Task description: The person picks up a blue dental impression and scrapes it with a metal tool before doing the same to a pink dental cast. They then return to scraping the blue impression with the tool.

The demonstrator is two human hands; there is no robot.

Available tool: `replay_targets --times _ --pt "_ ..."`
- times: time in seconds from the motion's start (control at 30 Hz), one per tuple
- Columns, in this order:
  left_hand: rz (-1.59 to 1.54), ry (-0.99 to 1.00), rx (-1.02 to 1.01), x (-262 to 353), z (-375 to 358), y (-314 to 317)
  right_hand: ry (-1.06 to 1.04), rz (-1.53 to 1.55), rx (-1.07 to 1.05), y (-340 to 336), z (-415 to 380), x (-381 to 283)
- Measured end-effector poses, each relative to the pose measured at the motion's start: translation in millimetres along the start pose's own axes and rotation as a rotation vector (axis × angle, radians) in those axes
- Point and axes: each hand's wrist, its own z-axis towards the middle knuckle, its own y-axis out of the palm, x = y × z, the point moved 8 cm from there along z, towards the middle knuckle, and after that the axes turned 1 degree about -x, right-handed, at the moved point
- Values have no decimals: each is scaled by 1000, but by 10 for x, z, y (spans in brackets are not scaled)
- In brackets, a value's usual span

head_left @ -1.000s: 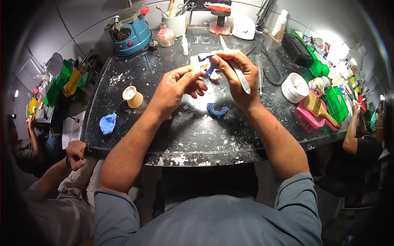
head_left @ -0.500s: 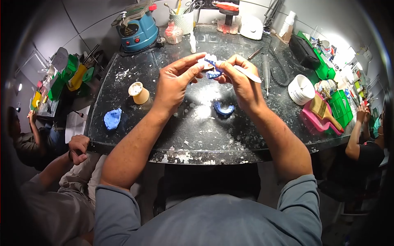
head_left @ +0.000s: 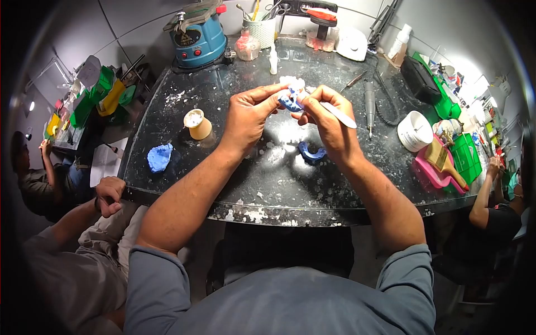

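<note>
My left hand [head_left: 251,116] has its fingers closed round the left side of a blue and white dental piece [head_left: 290,99], held above the black bench. On its right side, my right hand [head_left: 330,114] touches the piece with thumb and fingertips. A pale flat-bladed tool [head_left: 341,116] lies in that same hand, its wide end sticking out past the knuckles. Below the hands a blue arch-shaped piece [head_left: 311,153] rests on the bench. Farther left are a blue lump [head_left: 159,158] and a beige cup [head_left: 198,125] with white material in it.
At the back stand a blue machine [head_left: 200,44], a holder of tools [head_left: 259,30] and a small white bottle [head_left: 273,60]. A handpiece [head_left: 369,106], a white tub [head_left: 415,132] and a pink dustpan [head_left: 432,167] with a brush are right. Another person's hand [head_left: 110,195] is at lower left.
The held piece has been turned, and its blue part now shows nearer my left fingers. The bench has shifted slightly right and down in the view.
</note>
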Motion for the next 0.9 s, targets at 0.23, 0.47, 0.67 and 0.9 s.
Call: replay_targets --times 0.23,0.47,0.67,0.9 --pt "-7 -21 4 -28 -1 -17 -35 -84 19 -9 -4 -27" --pt "-45 -47 -10 29 -6 15 -51 -164 71 -46 -6 -109" --pt "-42 -45 -27 18 -6 24 -50 -144 63 -55 2 -88" --pt "-60 -38 -20 36 -13 44 -50 -154 52 -44 2 -92"
